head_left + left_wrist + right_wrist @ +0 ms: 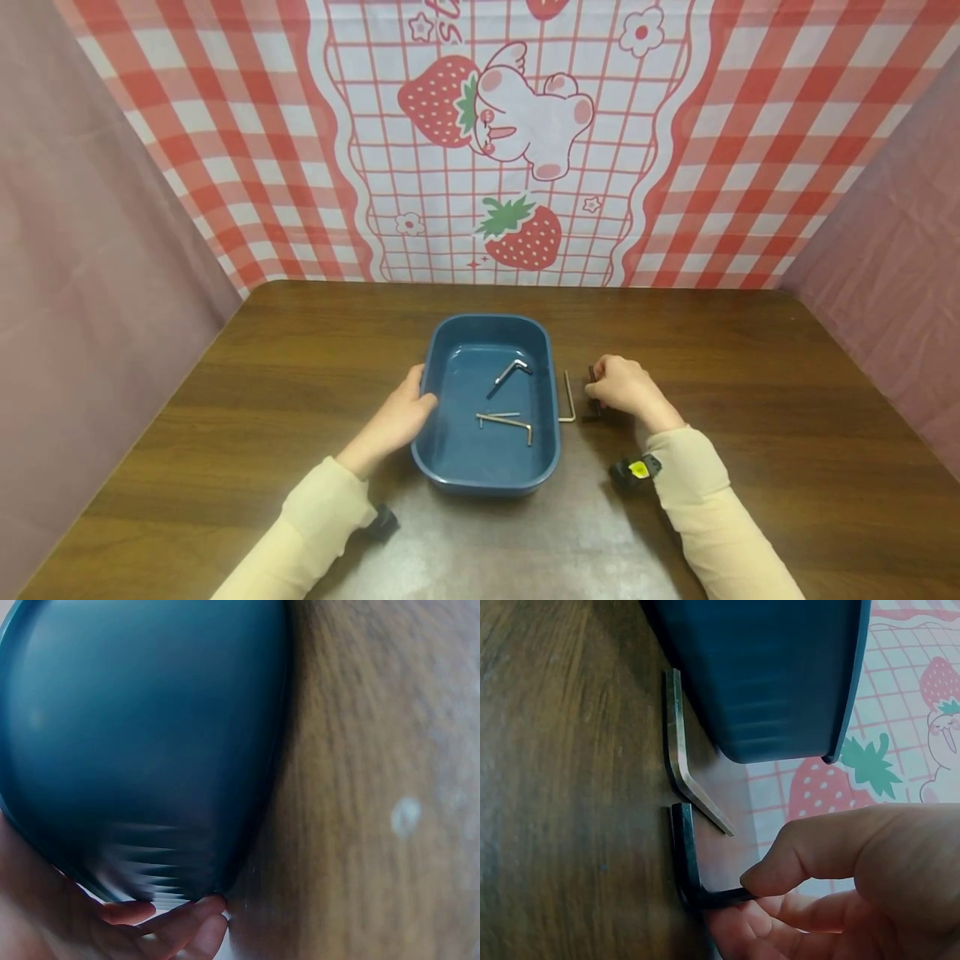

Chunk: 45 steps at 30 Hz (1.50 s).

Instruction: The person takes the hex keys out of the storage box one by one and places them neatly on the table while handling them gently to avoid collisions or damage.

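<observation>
A dark blue tray (483,487) stands in the middle of the wooden table (750,375). Three silver hex keys lie in it: one (512,371) near the back, a longer one (510,422) and a small one (498,414) in the middle. My left hand (401,417) holds the tray's left rim, thumb on the edge and fingers (180,919) against the outer wall of the tray (142,735). Right of the tray (765,675) lie a silver hex key (568,398) (676,750) and a black hex key (594,396) (686,862). My right hand (626,387) (746,896) pinches the black key's short arm, which rests on the table.
A red-checked cloth with strawberries (517,233) hangs behind the table, and pink cloth walls close in both sides. Bare wood (375,787) stretches to the left, right and behind the tray.
</observation>
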Available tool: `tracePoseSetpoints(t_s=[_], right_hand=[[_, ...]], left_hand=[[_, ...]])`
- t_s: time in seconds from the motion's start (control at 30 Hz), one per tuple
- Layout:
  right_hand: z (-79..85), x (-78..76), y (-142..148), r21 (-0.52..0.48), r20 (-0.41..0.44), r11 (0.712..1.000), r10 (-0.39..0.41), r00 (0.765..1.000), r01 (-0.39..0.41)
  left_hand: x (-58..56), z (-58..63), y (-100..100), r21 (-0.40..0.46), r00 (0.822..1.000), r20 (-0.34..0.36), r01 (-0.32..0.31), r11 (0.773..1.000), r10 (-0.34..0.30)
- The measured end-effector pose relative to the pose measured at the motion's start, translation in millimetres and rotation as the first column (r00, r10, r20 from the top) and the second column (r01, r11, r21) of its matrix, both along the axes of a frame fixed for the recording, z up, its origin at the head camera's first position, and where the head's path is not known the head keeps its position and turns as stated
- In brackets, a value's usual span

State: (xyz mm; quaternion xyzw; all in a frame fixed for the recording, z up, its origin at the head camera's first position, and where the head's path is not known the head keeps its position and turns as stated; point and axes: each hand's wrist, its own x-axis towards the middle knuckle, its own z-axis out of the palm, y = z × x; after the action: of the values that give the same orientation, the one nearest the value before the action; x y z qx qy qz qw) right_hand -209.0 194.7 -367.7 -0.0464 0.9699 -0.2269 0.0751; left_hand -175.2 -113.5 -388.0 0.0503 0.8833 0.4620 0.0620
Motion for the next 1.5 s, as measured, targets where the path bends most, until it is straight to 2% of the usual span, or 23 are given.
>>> tracePoseSetpoints(t_s=[0.27, 0.97, 1.23, 1.5], right_hand=[[-3.7, 0.2, -0.7, 0.000, 0.022, 1.000, -0.016, 1.000, 0.016], [-5.6, 2.1, -6.1, 0.060, -0.008, 0.998, -0.019, 1.000, 0.019], [-6.3, 2.8, -6.9, 0.042, 0.031, 0.999, -0.030, 0.999, 0.028], [-5.4, 2.7, -6.6, 0.038, 0.029, 0.999, -0.028, 0.999, 0.026]], left_hand=[[0.4, 0.6, 0.1, 0.008, 1.000, 0.013, -0.004, 1.000, 0.004], [0.9, 0.9, 0.1, 0.007, 1.000, 0.013, -0.007, 1.000, 0.007], [0.2, 0.1, 0.5, 0.010, 1.000, 0.015, -0.002, 1.000, 0.002], [0.0, 1.8, 0.3, 0.008, 1.000, 0.012, -0.004, 1.000, 0.004]])
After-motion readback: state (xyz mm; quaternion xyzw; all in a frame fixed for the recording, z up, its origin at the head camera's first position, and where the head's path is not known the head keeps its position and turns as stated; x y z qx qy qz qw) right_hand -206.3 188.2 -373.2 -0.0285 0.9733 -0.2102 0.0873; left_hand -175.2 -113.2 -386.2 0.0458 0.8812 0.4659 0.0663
